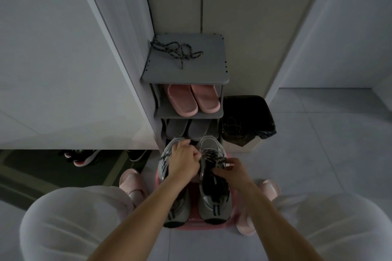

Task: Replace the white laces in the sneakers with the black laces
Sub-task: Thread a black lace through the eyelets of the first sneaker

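Knees (70,224) in white trousers fill the bottom corners, and both bare forearms reach out between them to a pair of grey sneakers standing side by side, toes away from the person, on a low pink base (203,227) on the floor. The left hand (184,162) lies over the front of the left sneaker (178,210), fingers curled tight, and seems to grip one end of the black lace (212,155) that crosses the eyelets of the right sneaker (214,197). The right hand (231,169) sits at that sneaker's right edge, fingertips pinching the same lace near the tongue. The lace is dark with paler flecks and is bunched over the upper eyelets. Whether the left sneaker is laced I cannot tell, since the hand and arm cover it. Just past the toes stands a grey rack (191,76). A spare lace (176,51) of the same dark kind lies in a loose tangle on its top shelf, from the back left corner towards the middle. Pink slippers (194,99) sit on the shelf below, grey slippers (186,128) on the next one down. A bin (247,116) lined with a black bag stands against the rack's right side.
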A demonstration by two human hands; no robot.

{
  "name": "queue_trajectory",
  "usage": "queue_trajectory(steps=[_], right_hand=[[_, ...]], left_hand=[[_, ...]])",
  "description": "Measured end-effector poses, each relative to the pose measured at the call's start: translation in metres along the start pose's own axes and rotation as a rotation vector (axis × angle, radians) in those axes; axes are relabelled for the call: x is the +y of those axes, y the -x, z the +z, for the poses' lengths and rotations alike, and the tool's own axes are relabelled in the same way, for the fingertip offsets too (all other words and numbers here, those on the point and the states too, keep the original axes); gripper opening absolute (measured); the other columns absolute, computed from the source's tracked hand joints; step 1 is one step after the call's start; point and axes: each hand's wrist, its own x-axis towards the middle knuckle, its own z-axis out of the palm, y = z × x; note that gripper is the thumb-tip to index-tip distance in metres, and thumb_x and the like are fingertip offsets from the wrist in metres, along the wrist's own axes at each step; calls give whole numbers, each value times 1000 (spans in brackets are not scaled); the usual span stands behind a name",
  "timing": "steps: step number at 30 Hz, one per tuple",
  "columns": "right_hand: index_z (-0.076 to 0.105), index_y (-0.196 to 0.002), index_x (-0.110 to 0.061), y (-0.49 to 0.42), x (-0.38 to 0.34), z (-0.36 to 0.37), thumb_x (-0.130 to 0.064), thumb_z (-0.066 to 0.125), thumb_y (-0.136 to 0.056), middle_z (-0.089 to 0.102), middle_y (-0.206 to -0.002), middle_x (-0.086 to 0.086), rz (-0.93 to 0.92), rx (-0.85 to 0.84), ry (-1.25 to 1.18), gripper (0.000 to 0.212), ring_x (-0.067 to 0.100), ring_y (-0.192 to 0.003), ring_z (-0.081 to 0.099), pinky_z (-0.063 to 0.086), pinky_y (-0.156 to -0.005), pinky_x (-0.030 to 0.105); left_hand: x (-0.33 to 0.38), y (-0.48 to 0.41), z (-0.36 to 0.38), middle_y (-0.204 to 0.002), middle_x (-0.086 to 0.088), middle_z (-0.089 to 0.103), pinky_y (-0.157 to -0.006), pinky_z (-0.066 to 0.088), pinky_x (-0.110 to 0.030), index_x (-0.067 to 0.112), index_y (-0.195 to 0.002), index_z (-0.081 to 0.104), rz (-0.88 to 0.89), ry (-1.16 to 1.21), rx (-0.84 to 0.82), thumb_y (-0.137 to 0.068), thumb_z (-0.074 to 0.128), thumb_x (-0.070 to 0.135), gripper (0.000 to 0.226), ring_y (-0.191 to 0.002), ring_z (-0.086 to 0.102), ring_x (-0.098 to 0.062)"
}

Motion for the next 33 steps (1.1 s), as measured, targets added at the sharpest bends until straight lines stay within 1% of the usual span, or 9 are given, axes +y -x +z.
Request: queue_trajectory(steps=[2,7,13,18,22,25,28,30,33], right_hand=[[42,-123,-2,0,0,-1,-9,76,-78,56,-87,4,7,-7,23,57,13,-73,57,48,-65,23],[40,-126,-4,-1,-2,3,-11,75,-79,53,-81,0,-15,-12,84,59,9,-70,54,44,-58,19],[43,-123,-6,-3,1,0,-13,75,-79,52,-82,-2,-22,7,112,55,11,-74,55,44,-60,19],[46,-115,-12,-4,1,1,-19,76,-78,53,-88,-1,-28,14,163,48,11,-78,56,45,-61,21],[48,-103,-20,-1,-1,4,-23,77,-73,61,-104,9,-80,50,270,42,22,-92,62,51,-73,31],[48,-89,-21,3,-5,4,-20,76,-74,60,-89,3,-154,63,378,32,15,-78,61,45,-60,23],[58,-90,-16,8,-6,1,-18,68,-81,60,-80,0,-204,89,446,14,14,-72,59,46,-61,25],[63,-94,-11,9,-4,-2,-21,64,-83,64,-81,4,-197,100,474,15,20,-75,63,49,-66,32],[65,-81,-8,5,-1,-6,-22,63,-85,63,-69,5,-187,95,459,14,16,-62,58,45,-58,30]], left_hand=[[-17,1,-8,-127,-3,54,-94,35,-33,24,-74,65,-83,43,2,-89,54,21,19,-126,42,-24],[-36,22,-12,-144,1,37,-99,35,-35,18,-105,67,-160,42,-22,-94,52,28,20,-132,31,-25],[-43,27,-15,-145,-1,37,-103,29,-32,18,-101,67,-155,62,26,-93,54,25,16,-135,29,-23],[-51,34,-21,-141,-2,39,-102,31,-36,24,-100,66,-221,45,-43,-93,53,25,15,-136,27,-27],[-32,33,-20,-146,0,35,-108,28,-36,27,-115,62,-142,-50,-32,-93,51,31,25,-137,27,-25],[-8,30,-15,-144,4,37,-110,25,-35,29,-128,53,1,-96,-13,-93,49,36,36,-135,30,-22],[12,25,-2,-132,9,51,-108,26,-34,30,-124,56,118,-106,-52,-92,50,36,33,-126,43,-18],[19,23,6,-119,10,59,-105,31,-33,28,-113,62,139,-92,-41,-92,50,31,25,-116,51,-16],[21,20,13,-111,9,60,-102,35,-32,26,-101,66,106,-80,11,-91,52,28,18,-107,56,-15]])
